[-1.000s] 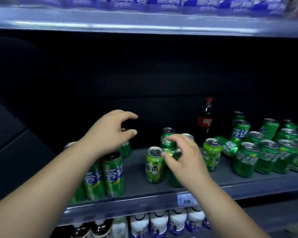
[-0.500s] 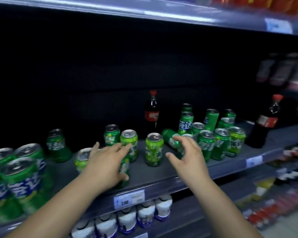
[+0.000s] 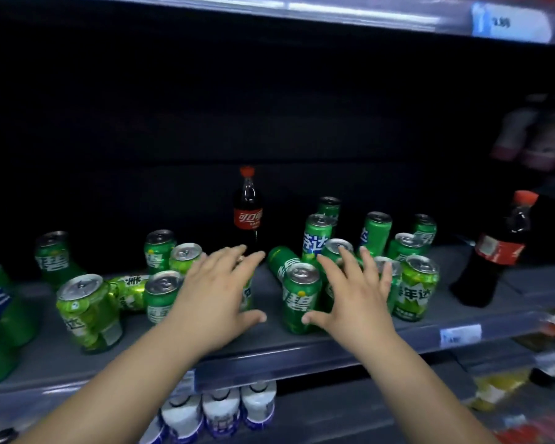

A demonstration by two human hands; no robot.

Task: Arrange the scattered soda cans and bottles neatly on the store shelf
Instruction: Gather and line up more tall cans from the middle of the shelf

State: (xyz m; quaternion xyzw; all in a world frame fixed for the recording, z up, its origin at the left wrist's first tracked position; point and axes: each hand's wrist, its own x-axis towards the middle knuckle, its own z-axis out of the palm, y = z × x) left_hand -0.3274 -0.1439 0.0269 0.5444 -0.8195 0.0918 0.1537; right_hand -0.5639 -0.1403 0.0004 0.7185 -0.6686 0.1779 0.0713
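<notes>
Since the earlier frame both hands have flattened out, fingers now spread wide and holding nothing. On the shelf [image 3: 302, 352], loose green cans [image 3: 88, 312] stand at the left with a tipped can [image 3: 130, 291] lying among them, and the left hand [image 3: 215, 299] covers another can that it mostly hides. A small cola bottle [image 3: 248, 208] stands behind the gap, an upright can [image 3: 300, 298] stands between the thumbs, the right hand [image 3: 356, 296] hovers over a tight can cluster [image 3: 417, 286], contact unclear, and a larger cola bottle [image 3: 494, 251] stands far right.
</notes>
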